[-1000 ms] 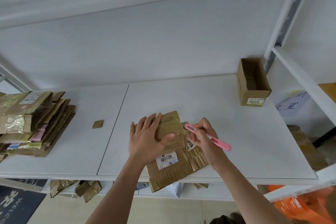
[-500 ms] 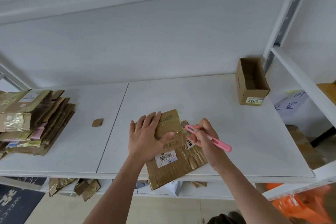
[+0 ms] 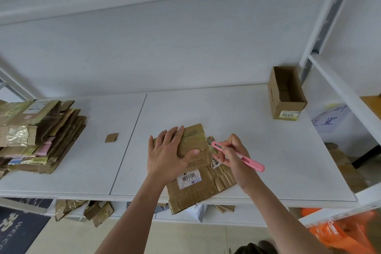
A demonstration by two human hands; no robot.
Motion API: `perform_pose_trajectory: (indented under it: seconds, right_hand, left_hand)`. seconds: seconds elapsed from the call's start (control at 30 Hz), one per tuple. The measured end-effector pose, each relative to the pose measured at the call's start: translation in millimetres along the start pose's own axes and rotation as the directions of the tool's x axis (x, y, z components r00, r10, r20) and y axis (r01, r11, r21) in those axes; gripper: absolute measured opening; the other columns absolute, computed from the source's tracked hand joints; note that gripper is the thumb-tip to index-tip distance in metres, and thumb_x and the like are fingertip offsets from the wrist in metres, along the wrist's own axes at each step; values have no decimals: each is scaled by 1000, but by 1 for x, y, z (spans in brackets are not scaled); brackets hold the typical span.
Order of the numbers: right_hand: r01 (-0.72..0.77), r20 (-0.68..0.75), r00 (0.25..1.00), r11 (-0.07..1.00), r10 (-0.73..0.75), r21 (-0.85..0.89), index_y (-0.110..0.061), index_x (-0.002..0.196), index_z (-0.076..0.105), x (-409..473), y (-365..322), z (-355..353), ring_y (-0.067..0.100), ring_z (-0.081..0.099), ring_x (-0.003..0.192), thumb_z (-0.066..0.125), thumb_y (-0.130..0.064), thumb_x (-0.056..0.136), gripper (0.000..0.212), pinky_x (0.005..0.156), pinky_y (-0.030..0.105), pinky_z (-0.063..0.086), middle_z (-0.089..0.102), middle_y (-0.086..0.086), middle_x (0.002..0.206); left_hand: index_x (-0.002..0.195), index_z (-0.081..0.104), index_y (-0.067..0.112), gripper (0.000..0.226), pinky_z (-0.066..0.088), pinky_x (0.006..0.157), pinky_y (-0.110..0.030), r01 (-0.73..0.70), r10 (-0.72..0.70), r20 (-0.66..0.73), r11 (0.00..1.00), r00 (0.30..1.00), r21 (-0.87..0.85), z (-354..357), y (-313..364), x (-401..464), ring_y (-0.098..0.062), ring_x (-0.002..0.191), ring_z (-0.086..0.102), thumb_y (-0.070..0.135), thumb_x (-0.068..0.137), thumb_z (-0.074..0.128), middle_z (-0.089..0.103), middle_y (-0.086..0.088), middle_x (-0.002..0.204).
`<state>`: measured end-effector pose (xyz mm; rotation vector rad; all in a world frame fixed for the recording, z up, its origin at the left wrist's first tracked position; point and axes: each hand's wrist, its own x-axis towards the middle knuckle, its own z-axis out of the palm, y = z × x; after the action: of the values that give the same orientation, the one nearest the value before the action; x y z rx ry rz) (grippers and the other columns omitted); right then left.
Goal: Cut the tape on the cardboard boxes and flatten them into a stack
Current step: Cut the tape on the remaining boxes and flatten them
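A small taped brown cardboard box [image 3: 194, 140] lies on a flattened piece of cardboard [image 3: 198, 189] near the front edge of the white table [image 3: 268, 161]. My left hand [image 3: 168, 155] presses down flat on the box, thumb across its top. My right hand [image 3: 233, 159] grips a pink utility knife [image 3: 239, 155], its blade tip at the box's right edge. A stack of flattened boxes [image 3: 39, 136] sits at the table's left end. An open cardboard box [image 3: 286, 93] stands at the far right.
A small cardboard scrap [image 3: 111, 137] lies between the stack and my hands. Cardboard pieces [image 3: 92, 210] sit on a lower shelf. A white shelf frame [image 3: 338, 80] rises on the right. Something orange [image 3: 342, 233] lies on the floor at lower right.
Both hands stay almost still on the box and the knife. The knife tip has shifted slightly along the box's right edge.
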<state>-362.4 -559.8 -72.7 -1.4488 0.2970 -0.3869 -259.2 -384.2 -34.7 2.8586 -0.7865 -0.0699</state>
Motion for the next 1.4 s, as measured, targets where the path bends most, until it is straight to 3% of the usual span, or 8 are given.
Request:
perform_pose_trajectory:
  seconds: [0.23, 0.47, 0.63, 0.77, 0.9, 1.03, 1.23, 1.4]
  right_hand:
    - [-9, -5, 1000, 1000, 9, 28, -5, 80, 44, 2, -1, 1, 18, 58, 68, 47, 0, 94, 15, 92, 62, 51, 50, 1, 56]
    - [-29, 6, 1000, 1000, 29, 10, -21, 75, 48, 2, 1, -1, 11, 56, 61, 49, -10, 91, 20, 89, 68, 48, 57, -4, 60]
    - [-28, -6, 1000, 1000, 28, -2, -8, 80, 45, 0, -1, 0, 16, 54, 64, 46, 3, 97, 21, 88, 67, 50, 56, -4, 61]
    - [-18, 58, 998, 999, 20, -36, -23, 74, 47, 1, -15, -2, 29, 53, 71, 52, -22, 90, 16, 87, 70, 46, 53, -1, 61]
    - [42, 5, 999, 999, -42, 9, -17, 77, 46, 0, -30, -6, 27, 53, 69, 51, -11, 96, 20, 92, 63, 49, 52, 4, 62]
    - [33, -133, 991, 996, -22, 79, -8, 84, 45, -1, -28, 1, 29, 63, 78, 48, 1, 100, 19, 90, 56, 55, 57, 6, 65]
    - [15, -113, 994, 994, -3, 106, -5, 97, 45, -15, -32, 23, 23, 72, 84, 47, -10, 102, 7, 77, 44, 62, 65, 15, 87]
    - [-30, -118, 992, 996, 40, 83, -13, 98, 48, -20, -31, 41, 25, 72, 93, 50, -18, 102, 7, 68, 46, 62, 65, 16, 100]
  left_hand:
    - [155, 11, 39, 101, 0, 122, -45, -7, 7, -3, 1000, 1000, -19, -1, 1, 0, -13, 147, 10, 88, 67, 7, 21, 17, 157]
    - [155, 11, 40, 100, -1, 122, -45, 0, 0, 0, 1000, 1000, -22, -1, 0, 0, -13, 147, 10, 88, 67, 8, 21, 17, 157]
    - [154, 13, 40, 100, 1, 122, -47, 1, -1, 1, 1000, 1000, -30, -3, 1, 0, -12, 145, 14, 89, 67, 9, 26, 17, 153]
    - [154, 18, 40, 103, 1, 122, -47, 13, -10, 34, 997, 999, -78, -9, 2, 1, -12, 143, 20, 91, 64, 15, 31, 16, 150]
    - [152, 28, 35, 96, 11, 121, -50, 83, -75, 54, 982, 996, -172, -23, 2, 8, -21, 136, 35, 85, 73, 48, 40, 7, 145]
    - [153, 22, 33, 105, 44, 99, -43, 202, -212, -17, 951, 977, -232, -46, 13, 11, -24, 123, 49, 85, 68, 55, 42, 0, 133]
    - [154, -6, 39, 106, 44, 89, -45, 453, -487, 38, 777, 873, -437, -64, 17, 18, -38, 121, 50, 82, 76, 51, 23, -14, 147]
    - [157, 3, 33, 94, 43, 98, -45, 495, -476, 148, 788, 867, -365, -55, 18, 9, -41, 122, 51, 76, 84, 45, 11, -14, 150]
